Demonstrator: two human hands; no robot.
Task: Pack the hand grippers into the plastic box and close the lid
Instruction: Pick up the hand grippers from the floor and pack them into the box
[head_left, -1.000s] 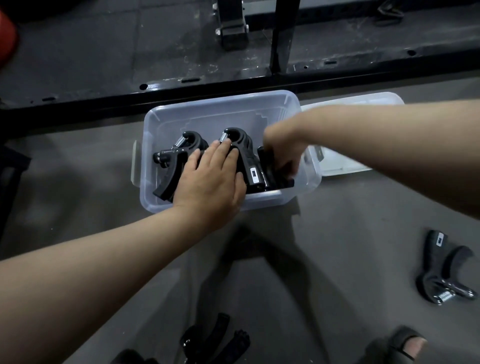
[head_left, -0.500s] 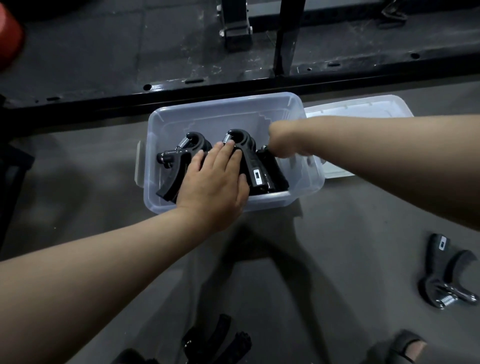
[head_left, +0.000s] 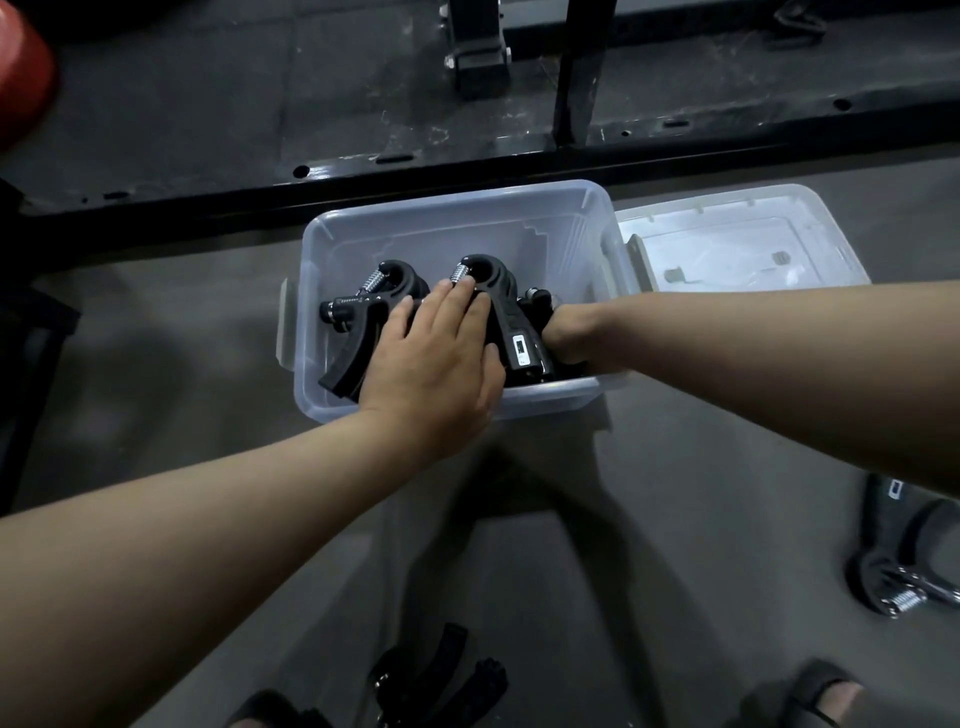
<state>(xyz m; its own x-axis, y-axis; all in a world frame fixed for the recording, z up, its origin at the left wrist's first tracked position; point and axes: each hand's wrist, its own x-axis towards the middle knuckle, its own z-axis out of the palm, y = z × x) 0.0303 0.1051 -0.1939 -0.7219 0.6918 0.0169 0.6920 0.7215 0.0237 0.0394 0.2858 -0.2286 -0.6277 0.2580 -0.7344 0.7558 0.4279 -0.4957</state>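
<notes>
Hand grippers sit packed in the clear plastic box (head_left: 566, 223) at the centre of the frame: one black gripper (head_left: 358, 317) at its left, a second (head_left: 498, 291) in the middle, and a third (head_left: 537, 301) partly hidden at the right. Your left hand (head_left: 441, 358) lies flat with straight fingers across the first two, pressing on them. Your right hand (head_left: 566, 332) reaches down into the right end of the box beside the third gripper; its fingers are hidden, so you cannot tell whether it grips anything. The lid (head_left: 737, 244) lies off the box, just to its right on the floor. Another gripper (head_left: 898, 561) lies on the floor at the lower right edge, and one more (head_left: 441, 675) at the bottom centre.
</notes>
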